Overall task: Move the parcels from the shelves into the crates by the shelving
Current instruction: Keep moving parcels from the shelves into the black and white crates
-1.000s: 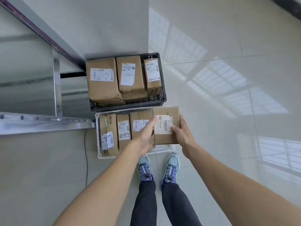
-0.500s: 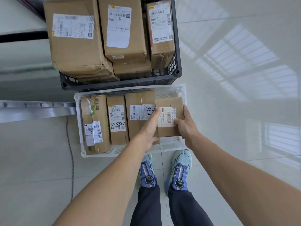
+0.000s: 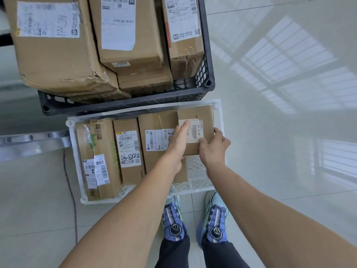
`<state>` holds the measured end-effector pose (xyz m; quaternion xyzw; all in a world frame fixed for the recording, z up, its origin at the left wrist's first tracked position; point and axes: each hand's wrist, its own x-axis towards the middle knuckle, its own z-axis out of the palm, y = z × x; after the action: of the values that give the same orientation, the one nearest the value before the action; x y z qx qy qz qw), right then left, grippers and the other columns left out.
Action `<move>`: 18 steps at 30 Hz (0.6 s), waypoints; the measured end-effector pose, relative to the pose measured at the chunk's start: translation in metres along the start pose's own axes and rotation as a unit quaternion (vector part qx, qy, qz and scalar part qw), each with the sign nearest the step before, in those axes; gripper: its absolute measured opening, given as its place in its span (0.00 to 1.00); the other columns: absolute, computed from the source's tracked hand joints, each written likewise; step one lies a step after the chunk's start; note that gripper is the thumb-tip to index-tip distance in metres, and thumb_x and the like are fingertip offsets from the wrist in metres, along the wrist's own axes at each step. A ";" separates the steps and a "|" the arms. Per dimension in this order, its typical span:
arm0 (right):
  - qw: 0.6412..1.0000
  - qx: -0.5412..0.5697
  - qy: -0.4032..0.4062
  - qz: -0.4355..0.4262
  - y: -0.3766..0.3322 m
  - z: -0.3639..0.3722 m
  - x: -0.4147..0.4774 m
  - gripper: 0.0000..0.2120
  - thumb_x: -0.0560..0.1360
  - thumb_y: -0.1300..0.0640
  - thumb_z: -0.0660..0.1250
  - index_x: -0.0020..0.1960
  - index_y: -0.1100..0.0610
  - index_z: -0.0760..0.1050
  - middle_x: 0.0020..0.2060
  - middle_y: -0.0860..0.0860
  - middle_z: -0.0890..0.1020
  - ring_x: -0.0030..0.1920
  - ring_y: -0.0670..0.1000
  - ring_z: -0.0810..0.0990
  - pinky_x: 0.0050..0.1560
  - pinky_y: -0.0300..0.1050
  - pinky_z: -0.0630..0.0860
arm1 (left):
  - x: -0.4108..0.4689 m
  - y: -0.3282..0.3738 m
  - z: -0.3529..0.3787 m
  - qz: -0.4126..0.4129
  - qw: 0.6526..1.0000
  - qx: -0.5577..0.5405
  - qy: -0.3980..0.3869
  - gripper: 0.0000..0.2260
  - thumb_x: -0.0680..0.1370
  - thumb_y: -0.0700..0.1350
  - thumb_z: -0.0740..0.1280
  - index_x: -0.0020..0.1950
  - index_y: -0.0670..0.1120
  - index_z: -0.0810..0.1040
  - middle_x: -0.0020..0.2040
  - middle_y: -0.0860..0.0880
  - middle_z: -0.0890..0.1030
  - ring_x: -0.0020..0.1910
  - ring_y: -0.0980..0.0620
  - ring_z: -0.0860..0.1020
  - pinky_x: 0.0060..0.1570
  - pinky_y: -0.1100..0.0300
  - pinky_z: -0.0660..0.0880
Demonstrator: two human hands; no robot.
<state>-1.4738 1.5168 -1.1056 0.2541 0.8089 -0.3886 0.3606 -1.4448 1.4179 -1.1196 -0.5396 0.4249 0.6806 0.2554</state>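
Head view looks straight down on two crates; the black crate is piled full with large parcels, and the white crate holds three upright parcels from its left wall to its middle; a small parcel is now in the white crate's far right corner, low between the walls, though I cannot tell if it rests on the bottom; the right hand pinches its right edge, the left hand lies with straight fingers against its left side; release is left, I judge; bare mesh shows at the near right corner, so room remains; only a shelf rail shows, so what remains shelved is unknown.
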 end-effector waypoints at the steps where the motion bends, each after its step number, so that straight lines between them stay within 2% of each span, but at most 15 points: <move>1: 1.000 0.013 0.010 0.009 0.000 0.004 0.001 0.28 0.81 0.56 0.61 0.79 0.49 0.59 0.69 0.52 0.58 0.65 0.57 0.74 0.68 0.58 0.74 | 0.002 0.000 0.000 -0.003 1.000 -0.003 0.001 0.44 0.61 0.79 0.62 0.75 0.67 0.66 0.78 0.54 0.69 0.74 0.48 0.71 0.73 0.41 0.66; 4: 0.997 0.048 0.030 0.046 -0.003 0.012 0.005 0.28 0.81 0.57 0.59 0.79 0.43 0.60 0.67 0.51 0.58 0.59 0.55 0.76 0.66 0.57 0.76 | 0.003 0.002 0.001 -0.002 1.000 0.000 -0.001 0.43 0.61 0.79 0.61 0.75 0.68 0.65 0.80 0.55 0.65 0.76 0.49 0.68 0.73 0.39 0.66; 8: 0.989 0.097 0.045 0.106 -0.013 0.018 0.007 0.30 0.82 0.59 0.58 0.80 0.38 0.59 0.72 0.51 0.64 0.53 0.55 0.78 0.63 0.55 0.78 | 0.003 0.007 0.003 -0.002 1.000 0.001 0.006 0.45 0.60 0.78 0.61 0.77 0.66 0.64 0.79 0.54 0.65 0.74 0.48 0.68 0.70 0.37 0.68; 11: 0.987 0.104 0.044 0.116 -0.014 0.020 0.010 0.31 0.81 0.57 0.58 0.79 0.35 0.57 0.72 0.51 0.69 0.54 0.54 0.78 0.62 0.54 0.78 | 0.001 0.007 0.004 0.003 1.000 0.003 -0.004 0.45 0.62 0.77 0.61 0.78 0.65 0.64 0.79 0.55 0.65 0.75 0.49 0.67 0.70 0.39 0.69; 16: 0.988 0.096 0.026 0.121 -0.008 0.015 0.016 0.30 0.82 0.55 0.60 0.80 0.36 0.56 0.71 0.51 0.72 0.56 0.53 0.75 0.58 0.49 0.74 | 0.005 0.001 0.003 0.003 1.000 0.006 -0.012 0.45 0.62 0.78 0.61 0.78 0.66 0.64 0.81 0.55 0.63 0.76 0.49 0.67 0.72 0.41 0.67; 18: 0.988 0.084 0.019 0.127 -0.009 0.013 0.018 0.30 0.82 0.54 0.61 0.80 0.36 0.57 0.70 0.50 0.73 0.57 0.54 0.77 0.54 0.49 0.76 | 0.013 -0.007 0.004 0.002 1.000 0.017 -0.005 0.44 0.62 0.80 0.61 0.77 0.67 0.65 0.81 0.55 0.63 0.77 0.49 0.67 0.74 0.40 0.65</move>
<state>-1.4858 1.5036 -1.1211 0.3917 0.7412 -0.4013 0.3689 -1.4450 1.4229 -1.1336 -0.5305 0.4366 0.6765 0.2653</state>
